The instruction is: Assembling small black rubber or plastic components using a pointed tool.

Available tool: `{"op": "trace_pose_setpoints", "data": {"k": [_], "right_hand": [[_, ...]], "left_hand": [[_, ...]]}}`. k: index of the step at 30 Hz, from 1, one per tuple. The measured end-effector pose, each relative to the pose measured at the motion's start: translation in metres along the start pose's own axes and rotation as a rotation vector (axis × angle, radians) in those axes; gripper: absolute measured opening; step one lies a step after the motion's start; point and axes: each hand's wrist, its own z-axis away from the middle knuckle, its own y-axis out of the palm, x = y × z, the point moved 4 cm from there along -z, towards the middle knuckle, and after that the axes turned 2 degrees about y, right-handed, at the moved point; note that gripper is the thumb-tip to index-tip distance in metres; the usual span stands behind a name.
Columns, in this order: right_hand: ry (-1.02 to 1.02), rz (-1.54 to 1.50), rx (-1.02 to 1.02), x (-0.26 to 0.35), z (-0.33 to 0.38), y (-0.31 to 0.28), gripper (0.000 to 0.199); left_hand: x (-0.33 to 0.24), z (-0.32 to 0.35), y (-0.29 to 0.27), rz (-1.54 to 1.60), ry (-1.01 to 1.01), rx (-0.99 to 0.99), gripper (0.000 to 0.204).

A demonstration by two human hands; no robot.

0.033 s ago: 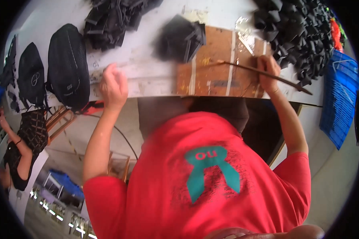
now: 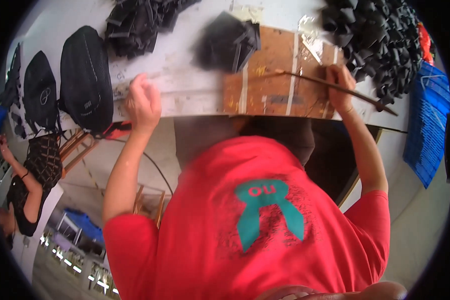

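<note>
Brown stick (image 2: 310, 79) is being clamped in the right hand (image 2: 340, 96), its long axis slanting across the tan board (image 2: 265, 90) on the desk (image 2: 180, 65), far end being aimed left; left hand (image 2: 144, 102) is being held well apart, curled, contents indeterminable.

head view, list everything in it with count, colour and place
table: one, white, across the top
board: one, brown with pale strips, on the table
heaps of pieces: three, black, on the table at left, centre and right
bag-like items: two, black, table's left end
stick: one, dark brown, slanting over the board's right side
basket: one, blue, right of the table
co-worker: one, dark clothing, far left
blurred items: uncountable, blue and grey, lower left
shirt: one, red with green print, lower middle
left hand: one, bare, fingers curled, near the table's front edge
right hand: one, bare, around the stick
</note>
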Motion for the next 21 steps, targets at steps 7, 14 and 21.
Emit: {"op": "trace_pose_setpoints", "data": {"k": [7,14,21], "right_hand": [[0.057,-0.078,0.048,-0.012,0.005,-0.001,0.007],[0.049,-0.065,0.008,0.001,0.003,0.001,0.006],[-0.002,-0.058,-0.091,0.004,0.01,-0.009,0.003]], "left_hand": [[-0.017,-0.001,0.008,-0.057,-0.064,0.028,0.022],[-0.119,-0.028,0.038,0.334,-0.187,-0.097,0.021],[-0.139,-0.048,0.069,-0.008,-0.245,0.072,0.027]]}}
